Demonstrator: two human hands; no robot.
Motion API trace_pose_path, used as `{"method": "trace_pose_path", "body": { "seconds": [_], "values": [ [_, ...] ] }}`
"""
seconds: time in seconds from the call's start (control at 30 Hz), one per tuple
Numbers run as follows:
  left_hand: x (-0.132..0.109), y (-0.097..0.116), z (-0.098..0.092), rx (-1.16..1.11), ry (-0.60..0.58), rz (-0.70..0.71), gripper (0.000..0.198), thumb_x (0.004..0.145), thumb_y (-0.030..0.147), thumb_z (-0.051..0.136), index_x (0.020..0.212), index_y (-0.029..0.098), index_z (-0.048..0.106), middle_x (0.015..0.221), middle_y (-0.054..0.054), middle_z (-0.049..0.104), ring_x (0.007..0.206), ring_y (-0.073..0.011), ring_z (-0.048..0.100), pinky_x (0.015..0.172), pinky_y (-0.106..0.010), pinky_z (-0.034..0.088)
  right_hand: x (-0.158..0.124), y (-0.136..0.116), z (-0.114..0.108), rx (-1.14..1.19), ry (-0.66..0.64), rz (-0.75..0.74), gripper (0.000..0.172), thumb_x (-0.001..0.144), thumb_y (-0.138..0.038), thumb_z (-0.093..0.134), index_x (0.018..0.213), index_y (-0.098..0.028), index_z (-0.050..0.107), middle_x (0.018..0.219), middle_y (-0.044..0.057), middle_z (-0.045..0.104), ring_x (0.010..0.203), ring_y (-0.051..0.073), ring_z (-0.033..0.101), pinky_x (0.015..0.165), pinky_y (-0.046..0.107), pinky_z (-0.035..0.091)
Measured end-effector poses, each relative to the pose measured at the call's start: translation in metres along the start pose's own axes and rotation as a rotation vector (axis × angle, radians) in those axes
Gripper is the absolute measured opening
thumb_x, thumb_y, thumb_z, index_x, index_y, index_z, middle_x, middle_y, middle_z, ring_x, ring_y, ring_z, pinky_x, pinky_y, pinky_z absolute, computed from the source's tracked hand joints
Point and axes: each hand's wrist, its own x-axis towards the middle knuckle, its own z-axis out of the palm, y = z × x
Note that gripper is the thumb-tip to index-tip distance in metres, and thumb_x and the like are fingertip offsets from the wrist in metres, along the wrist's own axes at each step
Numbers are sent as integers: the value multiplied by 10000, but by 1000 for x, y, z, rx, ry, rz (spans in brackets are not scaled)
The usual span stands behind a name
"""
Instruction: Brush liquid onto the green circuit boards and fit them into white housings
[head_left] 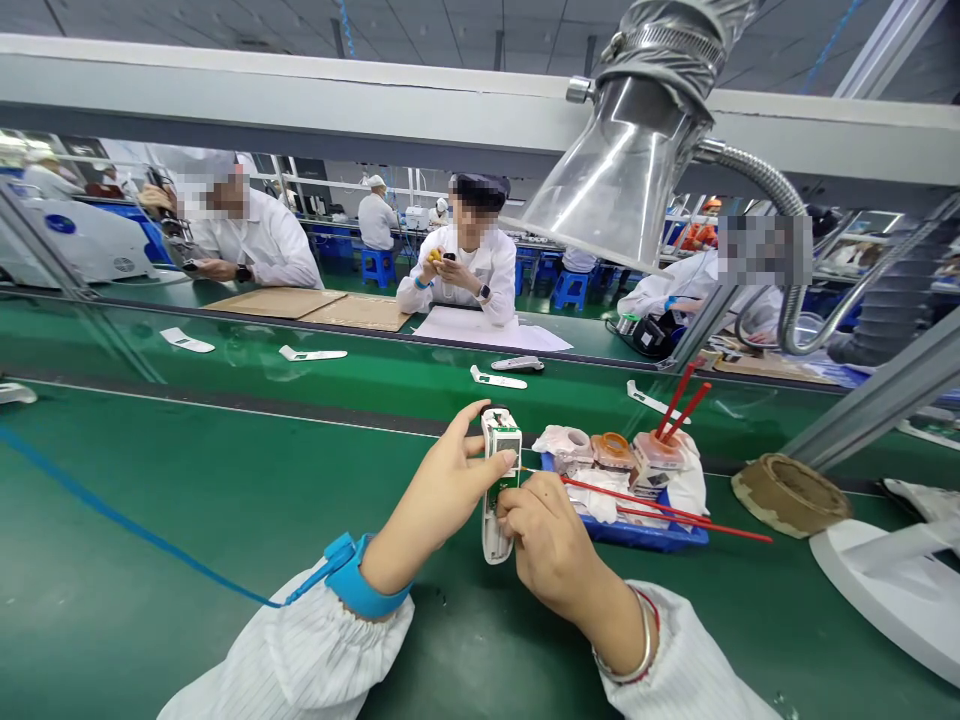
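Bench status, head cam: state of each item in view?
Left hand: gripping white device housing.
White device housing: open, green circuit board exposed.
Right hand: holding thin red stick to board.
Blue wrist strap: fastened on left wrist.
Blue tray: loaded, small pots inside.

A small device is at the front of the surface; on its right is a tray with little pots in it, and further right lies a roll of tape.
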Motion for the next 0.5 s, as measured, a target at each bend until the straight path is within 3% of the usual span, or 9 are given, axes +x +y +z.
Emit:
{"method": "trace_pose_path", "body": {
  "seconds": [0.27,0.5],
  "values": [
    [-3,3,-2,-42,-12,28,628,799,239,607,1338,231,284,934,-50,666,842,-164,608,749,-287,460,0,4,-8,248,24,99,285,800,36,427,911,-222,377,855,21,567,739,165,445,678,356,379],
    [-4,8,-3,-104,-23,48,633,781,205,626,1325,232,302,966,-56,660,815,-153,616,732,-275,470,2,1,-7,463,153,388,244,838,-96,496,949,-251,343,901,27,463,836,167,492,733,353,446]
  ]
}}
